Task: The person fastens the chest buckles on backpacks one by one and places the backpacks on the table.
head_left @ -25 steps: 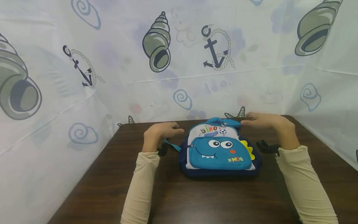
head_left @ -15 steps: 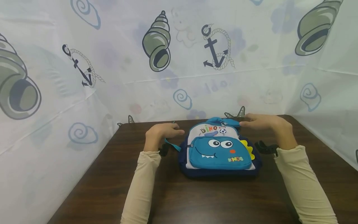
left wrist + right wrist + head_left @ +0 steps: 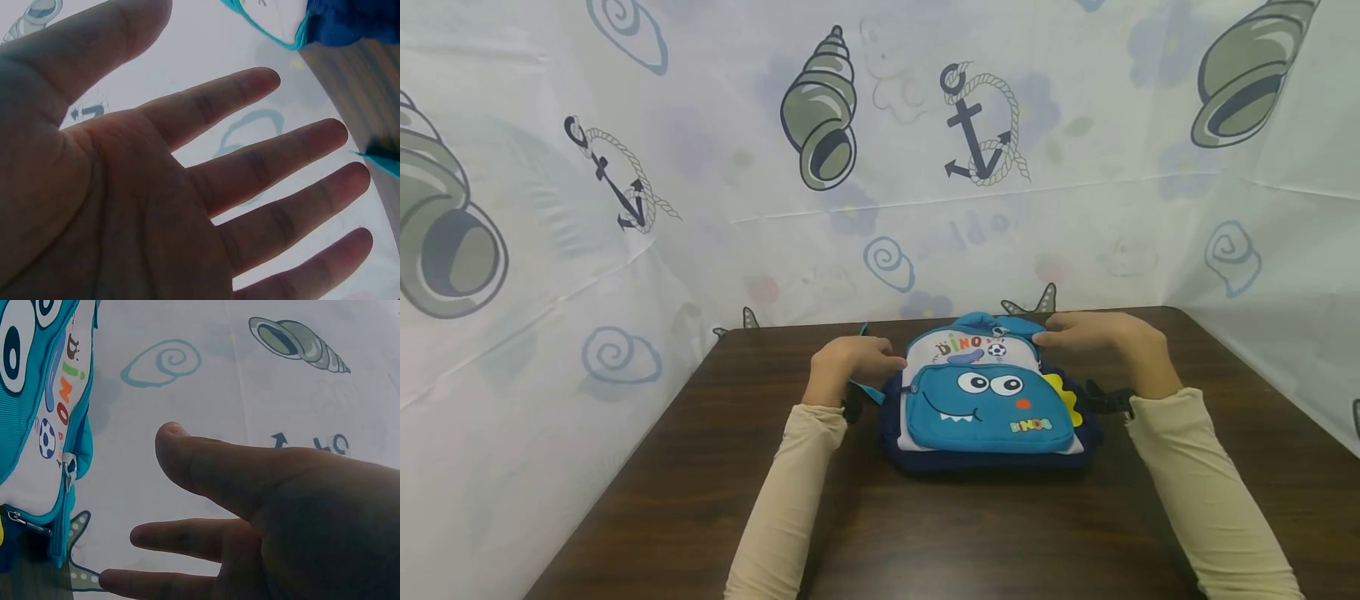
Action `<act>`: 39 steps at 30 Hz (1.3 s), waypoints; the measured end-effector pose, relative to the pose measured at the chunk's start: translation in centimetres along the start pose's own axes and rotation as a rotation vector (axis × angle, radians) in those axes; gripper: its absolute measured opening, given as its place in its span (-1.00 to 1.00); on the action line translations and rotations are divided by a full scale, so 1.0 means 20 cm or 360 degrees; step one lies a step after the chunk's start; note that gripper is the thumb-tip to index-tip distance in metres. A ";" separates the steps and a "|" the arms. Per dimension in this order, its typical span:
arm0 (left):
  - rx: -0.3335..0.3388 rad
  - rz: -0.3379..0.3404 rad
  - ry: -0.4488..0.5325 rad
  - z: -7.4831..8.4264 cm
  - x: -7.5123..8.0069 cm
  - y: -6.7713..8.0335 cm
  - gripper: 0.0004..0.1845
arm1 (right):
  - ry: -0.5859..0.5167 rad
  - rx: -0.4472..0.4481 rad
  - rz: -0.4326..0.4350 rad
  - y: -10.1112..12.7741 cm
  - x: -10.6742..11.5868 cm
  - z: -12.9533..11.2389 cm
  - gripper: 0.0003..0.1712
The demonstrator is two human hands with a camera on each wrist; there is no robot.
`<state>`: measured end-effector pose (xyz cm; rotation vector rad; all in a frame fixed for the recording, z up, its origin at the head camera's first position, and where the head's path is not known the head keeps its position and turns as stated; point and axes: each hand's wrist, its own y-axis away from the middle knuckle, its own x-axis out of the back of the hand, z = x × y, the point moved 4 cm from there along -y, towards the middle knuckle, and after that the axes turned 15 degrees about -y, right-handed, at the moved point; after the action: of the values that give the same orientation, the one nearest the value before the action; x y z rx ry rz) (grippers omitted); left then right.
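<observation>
Beside the backpack [image 3: 988,408], left hand [image 3: 853,358] and right hand [image 3: 1097,332] spread loosely, the latter apparently part-hidden.

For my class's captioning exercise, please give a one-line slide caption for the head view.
Left hand and right hand flank a blue dinosaur backpack on a dark brown table.

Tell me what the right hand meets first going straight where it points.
Most likely the backpack, at its upper side, just beyond the right hand in the head view; depth is unclear.
</observation>
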<state>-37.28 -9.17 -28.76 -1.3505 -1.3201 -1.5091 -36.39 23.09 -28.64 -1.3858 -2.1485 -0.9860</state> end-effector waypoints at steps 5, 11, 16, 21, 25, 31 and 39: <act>-0.0016 -0.0011 -0.0041 0.02 -0.02 -0.02 -0.44 | -0.0102 -0.0057 -0.0031 0.00 -0.02 0.00 -0.13; -0.0012 -0.0032 -0.0043 0.03 -0.03 -0.04 -0.45 | -0.0023 -0.0030 -0.0035 -0.04 -0.03 0.00 -0.09; 0.0027 -0.0070 -0.0044 0.03 -0.05 -0.06 -0.44 | 0.0201 0.0002 0.0024 -0.07 -0.04 0.00 0.05; -0.0018 -0.0103 -0.0063 0.05 -0.07 -0.09 -0.44 | 0.0274 -0.0024 0.0054 -0.08 -0.05 0.00 0.09; -0.0031 -0.0134 -0.0093 0.05 -0.10 -0.13 -0.40 | 0.0289 -0.0020 0.0067 -0.08 -0.06 -0.01 0.07; -0.0080 -0.0153 -0.0047 0.07 -0.15 -0.18 -0.26 | 0.0024 -0.0141 -0.0043 -0.10 -0.11 0.00 0.11; 0.0019 -0.0297 0.0119 0.13 -0.18 -0.20 -0.19 | -0.0265 -0.0309 -0.0077 -0.12 -0.14 0.01 0.13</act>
<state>-39.64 -6.20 -33.37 -1.1784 -1.4372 -1.6563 -37.38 20.83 -31.41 -1.5617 -2.2653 -1.1618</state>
